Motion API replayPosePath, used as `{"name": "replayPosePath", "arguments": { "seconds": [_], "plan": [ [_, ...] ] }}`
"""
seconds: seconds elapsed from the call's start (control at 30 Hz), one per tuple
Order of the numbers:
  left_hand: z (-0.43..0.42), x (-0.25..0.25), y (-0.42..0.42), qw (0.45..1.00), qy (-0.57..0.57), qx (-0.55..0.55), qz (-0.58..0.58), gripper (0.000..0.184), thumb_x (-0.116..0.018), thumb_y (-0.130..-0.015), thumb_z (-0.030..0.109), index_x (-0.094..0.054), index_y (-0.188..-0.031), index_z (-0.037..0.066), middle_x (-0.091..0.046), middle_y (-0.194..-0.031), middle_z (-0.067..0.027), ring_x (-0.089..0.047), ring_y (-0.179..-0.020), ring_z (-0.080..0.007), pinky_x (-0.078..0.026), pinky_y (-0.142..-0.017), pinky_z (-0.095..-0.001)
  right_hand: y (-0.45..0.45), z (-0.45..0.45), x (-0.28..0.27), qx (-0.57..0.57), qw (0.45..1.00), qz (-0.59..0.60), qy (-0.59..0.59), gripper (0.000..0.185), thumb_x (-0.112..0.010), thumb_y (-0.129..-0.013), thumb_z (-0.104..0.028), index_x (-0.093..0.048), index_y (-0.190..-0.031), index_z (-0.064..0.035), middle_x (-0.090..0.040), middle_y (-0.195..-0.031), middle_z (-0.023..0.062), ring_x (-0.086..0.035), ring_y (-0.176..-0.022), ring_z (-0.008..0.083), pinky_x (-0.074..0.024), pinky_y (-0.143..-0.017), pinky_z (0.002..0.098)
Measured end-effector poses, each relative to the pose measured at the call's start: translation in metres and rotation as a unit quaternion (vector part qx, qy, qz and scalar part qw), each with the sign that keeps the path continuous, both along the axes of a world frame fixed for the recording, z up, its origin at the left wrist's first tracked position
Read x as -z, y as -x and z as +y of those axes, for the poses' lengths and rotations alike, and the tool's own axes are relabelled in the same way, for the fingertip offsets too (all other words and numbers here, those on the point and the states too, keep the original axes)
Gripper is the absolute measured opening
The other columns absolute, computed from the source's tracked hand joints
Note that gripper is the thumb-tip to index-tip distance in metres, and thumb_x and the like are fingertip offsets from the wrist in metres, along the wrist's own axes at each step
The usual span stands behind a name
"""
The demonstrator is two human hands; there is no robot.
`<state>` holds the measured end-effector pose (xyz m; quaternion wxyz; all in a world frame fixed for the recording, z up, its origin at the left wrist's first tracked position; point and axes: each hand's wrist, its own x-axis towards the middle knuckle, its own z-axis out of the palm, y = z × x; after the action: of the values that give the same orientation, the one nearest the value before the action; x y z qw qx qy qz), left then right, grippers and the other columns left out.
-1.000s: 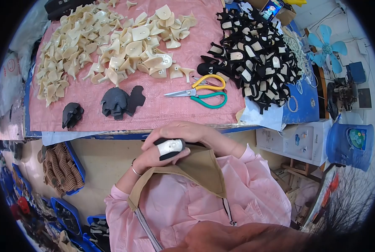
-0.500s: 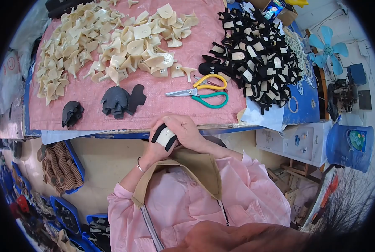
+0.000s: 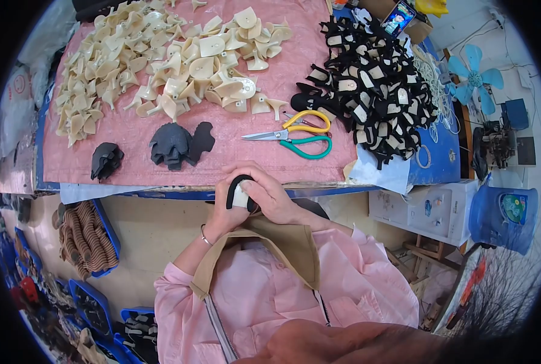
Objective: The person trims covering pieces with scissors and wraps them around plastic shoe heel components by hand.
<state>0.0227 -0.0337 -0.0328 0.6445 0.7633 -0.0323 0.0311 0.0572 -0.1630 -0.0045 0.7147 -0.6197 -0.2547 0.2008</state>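
Observation:
Close to the table's front edge, my left hand (image 3: pixel 223 206) is wrapped round a cream shoe heel (image 3: pixel 240 199) with black covering along its rim. My right hand (image 3: pixel 269 197) closes over the same heel from the other side, its thumb pressing on the black edge. The underside of the heel is hidden in my palms. Ahead on the pink sheet lie dark cover pieces (image 3: pixel 170 145) in a stack and a smaller dark bundle (image 3: pixel 107 161). Scissors (image 3: pixel 288 134) with one yellow and one green handle rest to their right, blades apart.
Bare cream heels (image 3: pixel 213 48) are heaped at the back left of the pink-covered table (image 3: pixel 319 170). Black-covered heels (image 3: pixel 367 91) pile up at the right, beside white cord (image 3: pixel 443 91) and a phone (image 3: pixel 398 18). A blue fan (image 3: pixel 475 77) stands further right.
The heel has turned in my hands, and its black edge now curves over the top. My right thumb has shifted onto it. The view has moved slightly.

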Motion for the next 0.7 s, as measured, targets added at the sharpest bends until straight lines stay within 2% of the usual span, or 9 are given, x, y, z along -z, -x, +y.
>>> {"name": "replayPosePath", "arguments": {
  "seconds": [0.13, 0.33, 0.4, 0.43, 0.5, 0.53, 0.57, 0.6, 0.7],
  "plan": [
    [-0.004, 0.005, 0.004, 1.000, -0.009, -0.013, 0.013, 0.013, -0.062, -0.066, -0.001, -0.058, -0.079, -0.002, -0.061, -0.068, -0.0109, -0.061, -0.064, -0.0180, -0.046, -0.055, -0.0294, 0.002, 0.005, 0.009, 0.036, 0.999, 0.007, 0.004, 0.024, -0.038, -0.095, -0.019, -0.053, -0.100, -0.0009, -0.049, -0.115, 0.0120, -0.046, -0.105, 0.0170, -0.0343, -0.094, 0.0303],
    [-0.007, -0.017, -0.007, 0.995, -0.058, 0.008, -0.078, 0.024, -0.060, -0.068, -0.002, -0.054, -0.091, -0.002, -0.060, -0.077, -0.0132, -0.061, -0.070, -0.0255, -0.047, -0.061, -0.0338, -0.001, 0.001, 0.003, 0.110, 0.993, 0.036, -0.015, 0.031, -0.038, -0.097, -0.026, -0.054, -0.092, -0.0002, -0.053, -0.105, 0.0096, -0.050, -0.094, 0.0136, -0.0392, -0.085, 0.0281],
    [-0.007, -0.029, -0.009, 0.978, -0.198, 0.021, 0.060, 0.029, -0.061, -0.071, -0.001, -0.051, -0.098, -0.001, -0.058, -0.082, -0.0135, -0.059, -0.071, -0.0260, -0.047, -0.065, -0.0334, -0.009, -0.006, -0.005, 0.170, 0.984, 0.043, -0.025, 0.033, -0.037, -0.097, -0.026, -0.054, -0.088, 0.0003, -0.056, -0.093, 0.0059, -0.053, -0.082, 0.0126, -0.0433, -0.075, 0.0276],
    [-0.005, -0.025, -0.010, 0.978, -0.198, 0.022, 0.060, 0.029, -0.061, -0.071, -0.001, -0.051, -0.098, -0.001, -0.058, -0.082, -0.0135, -0.059, -0.071, -0.0260, -0.047, -0.065, -0.0334, -0.013, -0.014, -0.006, 0.170, 0.984, 0.044, -0.025, 0.033, -0.037, -0.097, -0.026, -0.054, -0.088, 0.0003, -0.056, -0.093, 0.0059, -0.053, -0.082, 0.0126, -0.0433, -0.075, 0.0276],
    [0.004, -0.014, -0.011, 0.988, -0.102, -0.071, -0.089, 0.027, -0.061, -0.075, -0.001, -0.051, -0.100, 0.000, -0.057, -0.085, -0.0128, -0.057, -0.072, -0.0227, -0.046, -0.065, -0.0315, -0.020, -0.028, -0.007, 0.255, 0.965, -0.027, 0.054, 0.030, -0.040, -0.096, -0.024, -0.054, -0.085, -0.0002, -0.058, -0.083, 0.0078, -0.055, -0.073, 0.0168, -0.0445, -0.068, 0.0290],
    [0.012, -0.011, -0.012, 0.987, -0.112, -0.076, -0.084, 0.020, -0.058, -0.081, 0.001, -0.052, -0.099, 0.001, -0.058, -0.084, -0.0109, -0.056, -0.070, -0.0177, -0.045, -0.064, -0.0291, -0.026, -0.028, 0.003, 0.255, 0.965, -0.027, 0.054, 0.030, -0.040, -0.096, -0.024, -0.054, -0.085, -0.0002, -0.058, -0.083, 0.0078, -0.055, -0.073, 0.0168, -0.0445, -0.068, 0.0290],
    [0.018, -0.010, -0.012, 0.987, -0.112, -0.077, -0.085, 0.020, -0.058, -0.081, 0.001, -0.052, -0.099, 0.001, -0.058, -0.084, -0.0109, -0.056, -0.070, -0.0177, -0.045, -0.064, -0.0291, -0.034, -0.028, 0.020, 0.219, 0.949, -0.144, 0.174, 0.027, -0.041, -0.095, -0.022, -0.055, -0.086, -0.0011, -0.057, -0.080, 0.0102, -0.055, -0.071, 0.0223, -0.0431, -0.065, 0.0329],
    [0.021, -0.010, -0.012, 0.992, -0.096, -0.068, -0.033, 0.018, -0.057, -0.083, 0.002, -0.052, -0.099, 0.002, -0.058, -0.083, -0.0096, -0.055, -0.069, -0.0152, -0.045, -0.063, -0.0280, -0.038, -0.027, 0.027, 0.178, 0.905, -0.257, 0.290, 0.024, -0.042, -0.094, -0.020, -0.056, -0.086, -0.0020, -0.055, -0.077, 0.0126, -0.055, -0.069, 0.0278, -0.0418, -0.063, 0.0368],
    [0.018, -0.013, -0.014, 0.995, -0.074, -0.049, 0.046, 0.012, -0.053, -0.089, 0.010, -0.052, -0.097, 0.001, -0.057, -0.075, -0.0062, -0.054, -0.065, -0.0095, -0.044, -0.059, -0.0255, -0.037, -0.028, 0.032, 0.184, 0.923, -0.197, 0.275, 0.024, -0.043, -0.092, -0.021, -0.057, -0.087, -0.0020, -0.056, -0.076, 0.0155, -0.054, -0.071, 0.0344, -0.0422, -0.063, 0.0396]
  ]
}}
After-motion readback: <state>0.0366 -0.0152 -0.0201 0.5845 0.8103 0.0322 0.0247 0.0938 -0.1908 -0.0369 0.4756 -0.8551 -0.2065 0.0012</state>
